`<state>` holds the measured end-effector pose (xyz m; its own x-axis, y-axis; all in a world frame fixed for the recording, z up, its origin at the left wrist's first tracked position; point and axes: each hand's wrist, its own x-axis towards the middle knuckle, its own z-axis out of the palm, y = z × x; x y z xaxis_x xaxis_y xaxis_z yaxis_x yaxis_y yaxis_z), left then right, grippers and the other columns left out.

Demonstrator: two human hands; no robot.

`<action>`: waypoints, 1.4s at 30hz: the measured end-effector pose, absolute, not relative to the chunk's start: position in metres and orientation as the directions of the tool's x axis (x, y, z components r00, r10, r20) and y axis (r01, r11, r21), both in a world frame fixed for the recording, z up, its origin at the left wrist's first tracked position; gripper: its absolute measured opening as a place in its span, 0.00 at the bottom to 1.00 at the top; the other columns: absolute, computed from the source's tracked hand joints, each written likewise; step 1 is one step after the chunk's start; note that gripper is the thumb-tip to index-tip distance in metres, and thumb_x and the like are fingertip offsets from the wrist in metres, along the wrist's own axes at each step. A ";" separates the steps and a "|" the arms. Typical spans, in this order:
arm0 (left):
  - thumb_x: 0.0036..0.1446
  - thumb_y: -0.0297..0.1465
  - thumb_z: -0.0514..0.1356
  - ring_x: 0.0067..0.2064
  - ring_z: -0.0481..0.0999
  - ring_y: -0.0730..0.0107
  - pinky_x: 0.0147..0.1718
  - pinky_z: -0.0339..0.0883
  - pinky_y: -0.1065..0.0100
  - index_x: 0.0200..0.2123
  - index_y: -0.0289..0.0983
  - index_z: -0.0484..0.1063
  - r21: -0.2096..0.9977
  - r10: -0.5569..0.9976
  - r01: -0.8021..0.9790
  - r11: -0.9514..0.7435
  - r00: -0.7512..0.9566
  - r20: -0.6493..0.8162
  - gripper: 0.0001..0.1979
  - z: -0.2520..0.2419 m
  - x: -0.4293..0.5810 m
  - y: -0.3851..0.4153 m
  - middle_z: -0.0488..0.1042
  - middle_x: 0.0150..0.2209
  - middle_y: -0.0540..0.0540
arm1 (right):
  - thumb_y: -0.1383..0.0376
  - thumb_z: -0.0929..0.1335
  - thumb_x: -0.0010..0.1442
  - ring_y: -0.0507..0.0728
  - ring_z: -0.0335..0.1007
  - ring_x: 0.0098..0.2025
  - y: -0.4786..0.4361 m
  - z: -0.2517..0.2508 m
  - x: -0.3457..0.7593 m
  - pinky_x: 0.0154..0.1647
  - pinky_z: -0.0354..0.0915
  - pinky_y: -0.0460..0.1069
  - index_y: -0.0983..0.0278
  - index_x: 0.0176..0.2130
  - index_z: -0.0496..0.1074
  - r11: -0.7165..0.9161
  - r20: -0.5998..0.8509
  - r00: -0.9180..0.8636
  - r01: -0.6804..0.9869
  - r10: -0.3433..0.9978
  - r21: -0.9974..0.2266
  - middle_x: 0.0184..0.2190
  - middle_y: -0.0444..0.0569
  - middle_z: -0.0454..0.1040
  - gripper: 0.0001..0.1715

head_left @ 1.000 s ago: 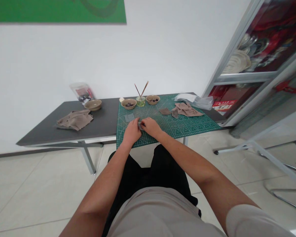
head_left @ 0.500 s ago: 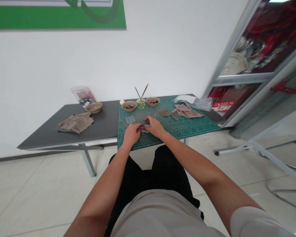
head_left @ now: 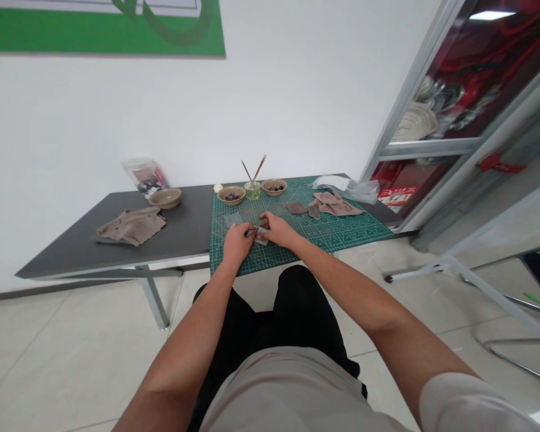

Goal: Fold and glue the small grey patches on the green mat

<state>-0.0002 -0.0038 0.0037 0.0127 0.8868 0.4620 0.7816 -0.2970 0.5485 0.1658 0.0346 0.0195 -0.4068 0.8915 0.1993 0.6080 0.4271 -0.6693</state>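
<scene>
Over the front of the green cutting mat [head_left: 333, 231], my left hand [head_left: 237, 241] and my right hand [head_left: 276, 230] meet with bent fingers. Between them they pinch a small greyish piece [head_left: 261, 237], thin and pale, perhaps sheet or cloth; its exact kind is too small to tell, and the fingertips cover part of it. Just behind my left hand a translucent grey square [head_left: 233, 219] lies flat on the mat. A brown cloth scrap [head_left: 296, 207] lies to the right, beyond my right hand.
Along the back stand two bowls of dark bits [head_left: 231, 195] [head_left: 274, 187], with a glass jar [head_left: 252, 191] holding two sticks between them. Crumpled brown cloth [head_left: 335, 204] and a plastic bag [head_left: 351, 187] lie right. Leftward are another cloth [head_left: 132, 227], a bowl [head_left: 165, 198] and a clear pouch [head_left: 144, 177].
The greyish piece between my hands now shows more and sits tilted. My fingers have shifted slightly around it. The whole view has moved a little.
</scene>
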 end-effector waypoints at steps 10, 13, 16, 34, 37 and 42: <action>0.50 0.27 0.61 0.32 0.71 0.70 0.40 0.68 0.65 0.43 0.39 0.77 0.751 0.839 0.609 -0.256 -0.247 0.485 0.15 0.001 -0.014 -0.005 0.75 0.38 0.47 | 0.66 0.71 0.52 0.53 0.72 0.32 0.051 0.039 0.180 0.33 0.62 0.45 0.66 0.34 0.75 0.247 0.125 -0.235 0.613 0.964 -0.750 0.30 0.47 0.77 0.08; 0.49 0.28 0.60 0.31 0.70 0.70 0.40 0.67 0.65 0.42 0.39 0.77 0.741 0.831 0.623 -0.250 -0.254 0.495 0.15 0.002 -0.012 -0.006 0.74 0.38 0.47 | 0.64 0.71 0.51 0.55 0.70 0.33 0.048 0.048 0.184 0.34 0.61 0.47 0.66 0.32 0.76 0.277 0.151 -0.236 0.727 0.960 -0.629 0.29 0.48 0.76 0.07; 0.49 0.28 0.60 0.30 0.70 0.71 0.39 0.66 0.65 0.41 0.38 0.77 0.737 0.834 0.622 -0.266 -0.235 0.500 0.14 0.001 -0.013 -0.007 0.73 0.37 0.47 | 0.63 0.70 0.52 0.57 0.70 0.34 0.047 0.056 0.184 0.36 0.61 0.48 0.65 0.32 0.76 0.301 0.191 -0.234 0.787 0.953 -0.539 0.30 0.49 0.76 0.08; 0.50 0.30 0.61 0.33 0.71 0.71 0.39 0.67 0.67 0.37 0.37 0.76 0.859 0.804 0.370 -0.353 -0.350 0.481 0.10 -0.010 -0.025 0.002 0.73 0.34 0.48 | 0.49 0.65 0.62 0.73 0.58 0.59 0.086 0.032 0.136 0.57 0.57 0.66 0.70 0.51 0.74 0.377 0.227 -0.329 0.900 0.917 -0.219 0.55 0.68 0.66 0.30; 0.52 0.32 0.60 0.34 0.71 0.71 0.39 0.67 0.67 0.37 0.38 0.75 0.870 0.792 0.316 -0.379 -0.376 0.481 0.09 -0.013 -0.028 0.004 0.73 0.33 0.48 | 0.49 0.63 0.63 0.69 0.59 0.58 0.081 0.034 0.118 0.58 0.57 0.63 0.67 0.57 0.70 0.478 0.283 -0.409 0.842 0.867 -0.249 0.55 0.64 0.67 0.31; 0.53 0.34 0.61 0.32 0.71 0.73 0.37 0.69 0.68 0.40 0.38 0.71 0.889 0.770 0.175 -0.423 -0.448 0.454 0.11 -0.015 -0.030 0.004 0.71 0.33 0.50 | 0.51 0.65 0.62 0.69 0.61 0.57 0.076 0.025 0.083 0.56 0.60 0.60 0.67 0.56 0.71 0.580 0.203 -0.544 0.782 0.814 -0.228 0.53 0.63 0.70 0.30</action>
